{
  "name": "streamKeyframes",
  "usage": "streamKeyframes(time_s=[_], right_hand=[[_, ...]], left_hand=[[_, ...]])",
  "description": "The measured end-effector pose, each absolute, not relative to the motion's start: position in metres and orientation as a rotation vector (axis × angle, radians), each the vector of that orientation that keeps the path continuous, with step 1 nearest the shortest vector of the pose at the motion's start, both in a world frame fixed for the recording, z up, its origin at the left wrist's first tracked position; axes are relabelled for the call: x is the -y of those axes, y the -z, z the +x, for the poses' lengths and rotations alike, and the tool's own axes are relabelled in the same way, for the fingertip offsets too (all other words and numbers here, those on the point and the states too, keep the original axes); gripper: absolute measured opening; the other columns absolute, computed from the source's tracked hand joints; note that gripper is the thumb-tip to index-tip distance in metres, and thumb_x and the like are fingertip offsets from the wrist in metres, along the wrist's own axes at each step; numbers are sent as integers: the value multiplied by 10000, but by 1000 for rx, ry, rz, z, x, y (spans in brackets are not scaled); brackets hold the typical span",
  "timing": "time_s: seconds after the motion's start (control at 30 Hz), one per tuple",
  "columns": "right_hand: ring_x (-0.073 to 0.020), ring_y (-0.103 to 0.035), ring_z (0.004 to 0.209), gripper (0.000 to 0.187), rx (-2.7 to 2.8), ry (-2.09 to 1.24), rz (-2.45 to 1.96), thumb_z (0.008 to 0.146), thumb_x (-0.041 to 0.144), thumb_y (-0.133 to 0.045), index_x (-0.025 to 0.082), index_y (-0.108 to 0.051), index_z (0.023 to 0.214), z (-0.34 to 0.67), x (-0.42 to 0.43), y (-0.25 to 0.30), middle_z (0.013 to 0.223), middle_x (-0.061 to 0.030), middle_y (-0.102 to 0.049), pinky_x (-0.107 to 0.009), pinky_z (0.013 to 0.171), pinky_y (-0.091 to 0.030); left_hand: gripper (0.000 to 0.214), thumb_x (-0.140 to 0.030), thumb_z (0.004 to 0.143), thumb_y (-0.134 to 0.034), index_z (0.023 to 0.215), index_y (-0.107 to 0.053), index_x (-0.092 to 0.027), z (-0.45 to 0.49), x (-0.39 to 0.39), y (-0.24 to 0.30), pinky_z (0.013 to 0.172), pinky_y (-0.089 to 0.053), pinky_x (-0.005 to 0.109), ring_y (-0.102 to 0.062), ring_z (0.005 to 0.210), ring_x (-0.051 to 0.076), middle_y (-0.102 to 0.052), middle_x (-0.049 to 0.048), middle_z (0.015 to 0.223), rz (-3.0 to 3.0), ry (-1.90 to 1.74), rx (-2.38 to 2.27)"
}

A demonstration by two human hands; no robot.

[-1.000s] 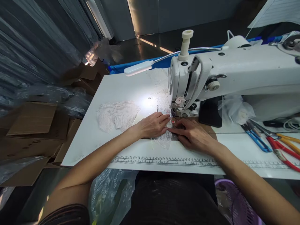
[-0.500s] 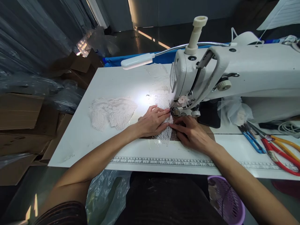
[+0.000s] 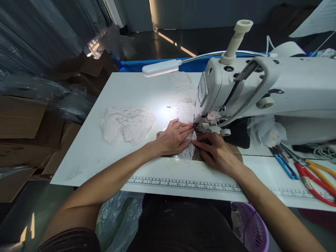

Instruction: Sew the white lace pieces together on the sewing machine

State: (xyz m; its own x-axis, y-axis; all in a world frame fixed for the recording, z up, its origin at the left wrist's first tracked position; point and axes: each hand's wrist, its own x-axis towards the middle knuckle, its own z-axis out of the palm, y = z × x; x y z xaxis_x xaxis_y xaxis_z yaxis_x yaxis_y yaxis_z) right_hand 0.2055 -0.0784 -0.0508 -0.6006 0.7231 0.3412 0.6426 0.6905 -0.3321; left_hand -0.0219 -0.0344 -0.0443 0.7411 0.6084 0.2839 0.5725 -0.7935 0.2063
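Head view: pressing white lace [image 3: 187, 154] with flattened left hand [image 3: 174, 138] beside sewing machine [image 3: 294, 80]; touching it with right hand [image 3: 216, 150], cannot tell if pinching. Reading "10 11 12" along near ruler [image 3: 187, 184]; seeing red-handled tool [image 3: 306, 180] at right.

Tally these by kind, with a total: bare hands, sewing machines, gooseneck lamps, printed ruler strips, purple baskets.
Bare hands: 2 (left hand, right hand)
Sewing machine: 1
Gooseneck lamp: 1
Printed ruler strip: 1
Purple basket: 1
Total: 6
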Motion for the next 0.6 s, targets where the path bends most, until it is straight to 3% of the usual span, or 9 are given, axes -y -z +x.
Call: streamKeyframes(time_s=[0.37, 0.6], right_hand=[[-269, -565, 1007, 373, 2441, -280, -1010, 901, 160, -497, 214, -651, 1237, 208, 77, 48, 1089, -130, -589, -470, 876, -505], [-285, -552, 1045, 373, 2485, -250, -1025, 902, 159, -497, 210, -634, 1245, 208, 76, 48, 1107, -139, -582, -494, 868, -508]], left_hand=[[402, -304, 990, -350, 1284, -526, -95, -18, 40, 44, 1151, -240, 545, -466, 1271, 263, -522, 149, 1392, 2895, -497, -1028], [308, -237, 975, -371, 1117, -628, -142, -15, 43, 42, 1139, -273, 539, -602, 1009, 206, -645, 94, 1186, 2956, -575, -987]])
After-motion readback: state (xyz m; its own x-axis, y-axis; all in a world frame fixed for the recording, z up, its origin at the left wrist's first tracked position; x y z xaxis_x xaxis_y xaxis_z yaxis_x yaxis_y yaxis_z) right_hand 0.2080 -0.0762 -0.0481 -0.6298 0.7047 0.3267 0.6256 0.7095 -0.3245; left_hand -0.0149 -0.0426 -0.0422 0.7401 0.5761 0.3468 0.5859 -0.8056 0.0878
